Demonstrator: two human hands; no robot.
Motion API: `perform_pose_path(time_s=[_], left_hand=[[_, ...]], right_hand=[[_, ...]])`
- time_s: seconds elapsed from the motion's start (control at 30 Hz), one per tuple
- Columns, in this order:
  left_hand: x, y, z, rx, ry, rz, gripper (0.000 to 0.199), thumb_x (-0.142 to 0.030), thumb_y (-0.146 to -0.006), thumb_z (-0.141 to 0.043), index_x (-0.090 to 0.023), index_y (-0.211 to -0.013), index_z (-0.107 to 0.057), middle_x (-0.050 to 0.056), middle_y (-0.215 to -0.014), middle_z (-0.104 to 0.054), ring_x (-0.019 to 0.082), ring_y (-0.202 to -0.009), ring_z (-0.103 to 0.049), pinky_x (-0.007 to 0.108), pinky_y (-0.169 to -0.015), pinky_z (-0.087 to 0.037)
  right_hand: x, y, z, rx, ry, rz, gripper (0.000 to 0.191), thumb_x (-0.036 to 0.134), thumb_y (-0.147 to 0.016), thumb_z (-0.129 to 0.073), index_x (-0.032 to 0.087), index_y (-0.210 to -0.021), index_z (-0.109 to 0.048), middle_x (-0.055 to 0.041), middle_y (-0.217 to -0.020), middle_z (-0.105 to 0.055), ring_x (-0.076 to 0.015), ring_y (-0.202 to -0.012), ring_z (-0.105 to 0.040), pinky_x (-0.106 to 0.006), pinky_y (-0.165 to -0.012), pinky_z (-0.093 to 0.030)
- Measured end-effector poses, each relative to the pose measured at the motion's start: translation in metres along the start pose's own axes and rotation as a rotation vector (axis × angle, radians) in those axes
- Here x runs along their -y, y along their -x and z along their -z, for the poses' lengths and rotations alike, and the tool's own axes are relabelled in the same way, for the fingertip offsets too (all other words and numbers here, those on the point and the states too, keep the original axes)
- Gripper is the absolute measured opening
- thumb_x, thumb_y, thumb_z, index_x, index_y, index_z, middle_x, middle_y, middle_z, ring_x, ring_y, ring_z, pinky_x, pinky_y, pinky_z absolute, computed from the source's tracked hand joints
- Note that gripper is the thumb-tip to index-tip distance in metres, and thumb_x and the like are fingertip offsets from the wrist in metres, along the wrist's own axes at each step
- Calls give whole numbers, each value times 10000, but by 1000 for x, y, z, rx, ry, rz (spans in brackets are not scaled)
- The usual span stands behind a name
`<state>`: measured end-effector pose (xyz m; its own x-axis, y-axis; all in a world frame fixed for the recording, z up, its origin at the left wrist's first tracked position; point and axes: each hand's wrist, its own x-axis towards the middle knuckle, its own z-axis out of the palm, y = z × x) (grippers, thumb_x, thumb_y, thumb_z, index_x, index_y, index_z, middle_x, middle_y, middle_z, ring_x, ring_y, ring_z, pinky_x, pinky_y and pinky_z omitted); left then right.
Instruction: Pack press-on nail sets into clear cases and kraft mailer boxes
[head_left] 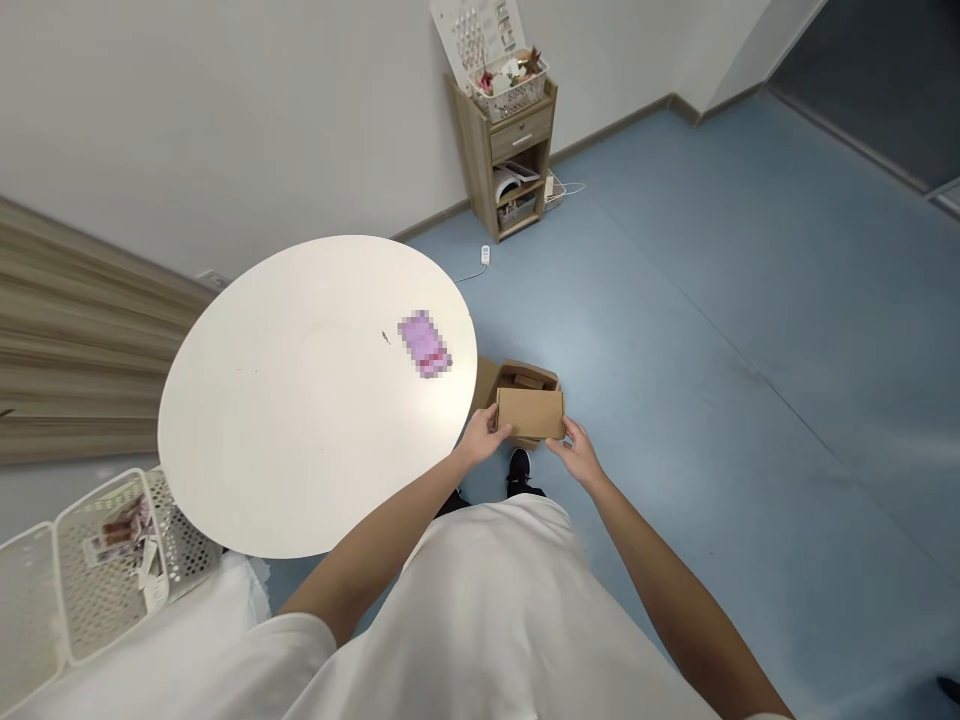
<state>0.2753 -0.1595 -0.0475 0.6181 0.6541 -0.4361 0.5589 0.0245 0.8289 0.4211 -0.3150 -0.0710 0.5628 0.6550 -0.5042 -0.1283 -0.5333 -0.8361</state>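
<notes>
A small closed brown cardboard box (530, 412) is held level between my two hands, in front of my body. My left hand (484, 436) grips its left end, with the thumb at the lower left corner. At the right end, my right hand (577, 453) holds the box between thumb and fingers. Below it on the floor stands a larger open carton (536, 372), partly hidden by the held box, with brown cardboard pieces inside. A blurred purple item (425, 344) lies on the round white table (300, 400) to the left.
A wooden cabinet (474, 150) with a white basket (517, 98) on top stands by the wall. White perforated baskets (105, 560) sit at the lower left. A white cable with a small plug block (485, 255) lies near the table. My shoe (519, 465) is beside the carton.
</notes>
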Motion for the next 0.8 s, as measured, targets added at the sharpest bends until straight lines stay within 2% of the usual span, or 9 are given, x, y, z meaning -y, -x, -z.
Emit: perform_pose_path(time_s=[0.13, 0.23, 0.33, 0.43, 0.57, 0.8], left_hand=[[7, -3, 0, -36, -152, -105, 518, -282, -696, -601, -143, -1181, -481, 129, -1205, -481, 248, -1130, -441, 381, -957, -352], [18, 9, 6, -1, -185, -74, 490, -297, -709, -579, -128, -1162, -495, 134, -1210, -496, 254, -1115, -464, 382, -965, -345], [26, 27, 19, 62, -112, 28, 470, -340, -732, -550, -155, -1161, -499, 117, -1201, -519, 238, -1036, -532, 347, -883, -418], [32, 47, 37, 54, -43, 71, 455, -349, -739, -545, -153, -1147, -508, 112, -1155, -552, 215, -961, -570, 326, -839, -444], [47, 75, 64, -8, 29, 85, 453, -365, -740, -539, -145, -1135, -511, 113, -1093, -574, 194, -879, -588, 318, -774, -469], [95, 134, 118, -175, 138, 145, 476, -400, -739, -523, -149, -1143, -499, 106, -1093, -562, 175, -867, -580, 290, -729, -471]], right_hand=[[-5, -4, -1, 19, 90, 62, 719, 355, -633, -624, 240, -1290, -358, -67, -1426, -217, -227, -1296, -225, -407, -1023, -265], [-15, -1, -9, 55, 132, 27, 680, 349, -646, -613, 215, -1274, -388, -77, -1430, -209, -224, -1306, -205, -404, -1042, -230], [-22, 4, -21, 83, 121, -7, 639, 346, -645, -617, 204, -1240, -432, -84, -1399, -291, -235, -1281, -273, -392, -1029, -265], [-20, 11, -35, 124, 59, -36, 592, 347, -655, -610, 208, -1210, -457, -87, -1330, -407, -243, -1191, -420, -378, -964, -360], [-7, 22, -60, 172, 50, -37, 496, 334, -662, -609, 211, -1133, -515, -90, -1213, -529, -222, -998, -577, -378, -875, -434], [28, 48, -128, 328, 142, 45, 428, 339, -676, -586, 186, -1074, -546, -92, -1063, -613, -187, -913, -602, -346, -819, -461]])
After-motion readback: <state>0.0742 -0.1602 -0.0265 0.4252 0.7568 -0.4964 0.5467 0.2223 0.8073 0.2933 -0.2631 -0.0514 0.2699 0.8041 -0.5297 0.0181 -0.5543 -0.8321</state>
